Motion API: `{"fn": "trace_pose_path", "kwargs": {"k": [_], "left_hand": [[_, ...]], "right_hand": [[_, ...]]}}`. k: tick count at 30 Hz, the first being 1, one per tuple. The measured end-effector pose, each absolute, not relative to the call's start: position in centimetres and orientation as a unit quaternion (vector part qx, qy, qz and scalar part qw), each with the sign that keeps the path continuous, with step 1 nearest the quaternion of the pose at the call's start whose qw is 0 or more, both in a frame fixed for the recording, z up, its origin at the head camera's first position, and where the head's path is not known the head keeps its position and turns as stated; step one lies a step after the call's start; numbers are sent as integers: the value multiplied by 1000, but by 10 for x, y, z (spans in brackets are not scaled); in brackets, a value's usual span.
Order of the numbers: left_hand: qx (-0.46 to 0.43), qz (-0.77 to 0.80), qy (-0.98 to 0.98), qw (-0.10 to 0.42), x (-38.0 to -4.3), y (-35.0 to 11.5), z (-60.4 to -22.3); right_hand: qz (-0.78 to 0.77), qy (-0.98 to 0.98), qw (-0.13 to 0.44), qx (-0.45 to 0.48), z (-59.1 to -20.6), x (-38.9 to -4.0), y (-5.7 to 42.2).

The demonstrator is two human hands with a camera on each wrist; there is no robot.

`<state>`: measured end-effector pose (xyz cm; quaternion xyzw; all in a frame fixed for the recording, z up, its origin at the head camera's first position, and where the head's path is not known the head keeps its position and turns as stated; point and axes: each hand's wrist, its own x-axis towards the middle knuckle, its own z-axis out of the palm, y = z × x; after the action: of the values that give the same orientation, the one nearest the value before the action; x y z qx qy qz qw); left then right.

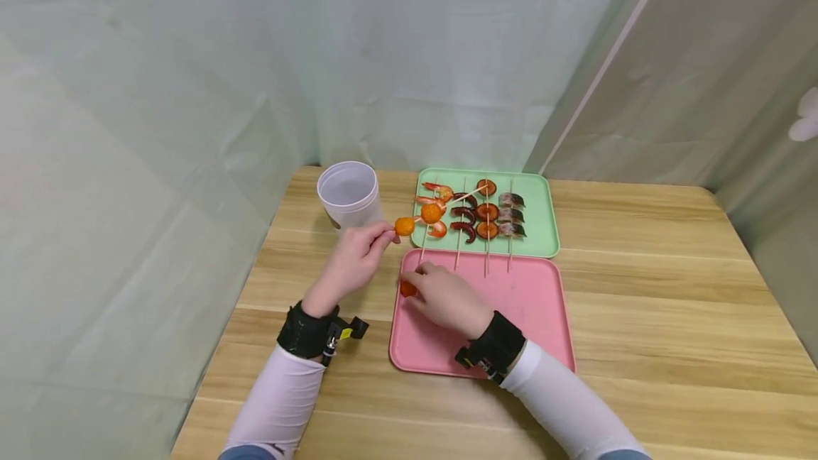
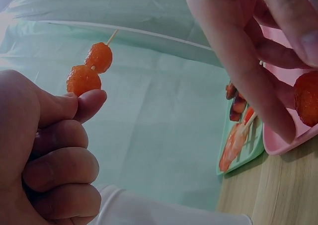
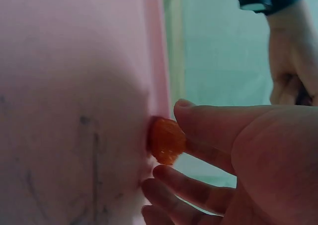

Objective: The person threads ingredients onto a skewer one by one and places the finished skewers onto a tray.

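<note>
My left hand [image 1: 358, 254] pinches the lower end of a wooden skewer [image 1: 466, 195] threaded with two orange balls [image 1: 431, 214]. The skewer points up and away to the right, passing over the green tray in the head view. At the left side of the pink tray [image 1: 530, 304], my right hand [image 1: 447, 297] has its fingers spread around a loose orange ball [image 3: 167, 141]. That ball sits by the tray's rim. In the right wrist view the thumb lies just above it, and one finger is partly hidden behind it.
A green tray [image 1: 543, 218] behind holds skewers of shrimp [image 1: 437, 230], octopus tentacles [image 1: 464, 213], round brown slices [image 1: 487, 211] and fish pieces [image 1: 511, 216]. Their sticks reach over the pink tray's back rim. A white cup [image 1: 348, 194] stands at the left, near the curtain.
</note>
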<state>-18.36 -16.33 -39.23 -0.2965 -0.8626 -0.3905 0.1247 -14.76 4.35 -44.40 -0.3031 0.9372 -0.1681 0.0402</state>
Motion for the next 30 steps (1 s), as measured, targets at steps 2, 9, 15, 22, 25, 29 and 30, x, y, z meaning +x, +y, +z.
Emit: {"fn": "trace_pose_path", "kwargs": {"k": [2, 9, 15, 22, 25, 29, 30], "left_hand": [[-295, -388, -864, 124, -184, -163, -392], [-291, -390, -866, 119, -184, -162, -390], [-292, -388, -866, 119, -184, -160, -389], [-292, -384, -868, 118, -184, -160, -393], [-293, -386, -867, 118, -183, -161, -394], [-297, -389, -864, 120, -182, -162, -393], [-298, -390, -863, 122, -182, -162, -393]], "right_hand": [[-160, 937, 25, -310, -446, -148, 42], [-166, 940, 8, -297, -449, -146, 41], [-196, 940, 28, -278, -453, -145, 46], [-224, 935, 72, -265, -452, -143, 61], [-271, 925, 91, -250, -447, -143, 73], [-371, 898, 100, -215, -436, -147, 98], [-399, 889, 97, -204, -432, -149, 106]]}}
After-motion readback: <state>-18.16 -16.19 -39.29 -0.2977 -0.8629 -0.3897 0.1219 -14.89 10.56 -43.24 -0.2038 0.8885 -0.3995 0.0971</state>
